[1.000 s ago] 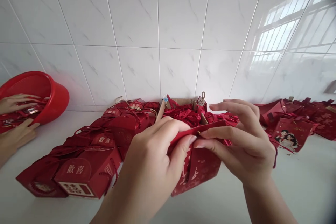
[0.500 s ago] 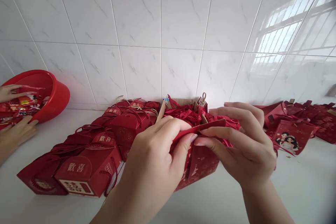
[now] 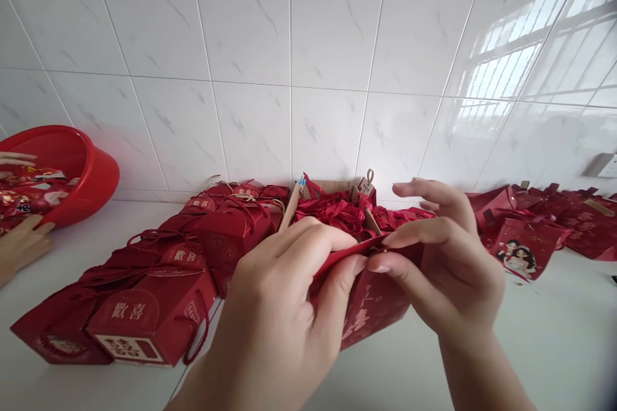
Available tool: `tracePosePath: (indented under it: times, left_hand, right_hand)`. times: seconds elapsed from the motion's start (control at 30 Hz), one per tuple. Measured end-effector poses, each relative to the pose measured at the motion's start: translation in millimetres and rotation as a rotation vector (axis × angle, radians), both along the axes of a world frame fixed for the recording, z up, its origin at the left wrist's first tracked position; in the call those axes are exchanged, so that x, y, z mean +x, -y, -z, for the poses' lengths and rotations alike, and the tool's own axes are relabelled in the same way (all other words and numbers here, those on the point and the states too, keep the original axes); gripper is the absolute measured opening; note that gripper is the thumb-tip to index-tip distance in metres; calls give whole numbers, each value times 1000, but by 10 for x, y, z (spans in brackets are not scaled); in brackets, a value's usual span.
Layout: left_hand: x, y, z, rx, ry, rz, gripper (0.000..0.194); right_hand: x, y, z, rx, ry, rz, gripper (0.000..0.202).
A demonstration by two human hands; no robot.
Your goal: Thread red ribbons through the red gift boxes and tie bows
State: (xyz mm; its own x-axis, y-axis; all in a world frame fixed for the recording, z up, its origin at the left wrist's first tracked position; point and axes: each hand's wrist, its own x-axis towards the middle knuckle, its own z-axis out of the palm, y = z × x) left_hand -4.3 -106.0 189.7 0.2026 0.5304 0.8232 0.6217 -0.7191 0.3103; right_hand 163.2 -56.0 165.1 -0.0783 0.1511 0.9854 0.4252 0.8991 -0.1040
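My left hand (image 3: 289,295) is closed, pinching the top edge of a red gift bag (image 3: 378,308) between thumb and forefinger. Pale printed characters show on the bag's front, which hangs tilted above the counter. My right hand (image 3: 448,270) has its thumb and forefinger pressed together at the same edge, beside my left thumb. A tiny dark spot shows at those fingertips, too small to name. The other right fingers are raised and bent. Behind both hands, loose red ribbons (image 3: 328,209) fill an open cardboard box (image 3: 288,210).
Red gift boxes (image 3: 144,311) with cord handles stand in rows at left. Red paper bags (image 3: 525,250), one with a printed couple, lie at right. Far left, another person's hands (image 3: 26,247) are at a red basin (image 3: 103,170) of packets. A tiled wall (image 3: 250,26) rises behind.
The bag's top edge has tipped flatter, and its front shows more. My right fingertips have shifted slightly right along it. The view has turned a little right; the other person's upper hand has moved left.
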Motion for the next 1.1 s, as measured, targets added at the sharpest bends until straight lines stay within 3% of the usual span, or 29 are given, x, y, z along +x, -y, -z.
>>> tracePosePath:
  times: [0.13, 0.4, 0.57, 0.93, 1.1]
  left_hand:
    - [-8, 7, 3, -17, 17, 21, 10]
    - [-12, -5, 9, -38, 10, 54, 12]
    - [-9, -8, 19, -53, -2, 52, 12]
    - [6, 5, 5, -55, 3, 51, 14]
    - [-22, 4, 7, -63, 5, 44, 13]
  right_hand:
    - [38, -21, -9, -19, 6, -90, 18]
    - [108, 0, -63, 130, 151, -43, 9]
    - [118, 25, -73, 87, 169, -28, 11]
    - [128, 56, -60, -42, 187, -220, 12]
    - [131, 44, -58, -45, 196, -242, 13]
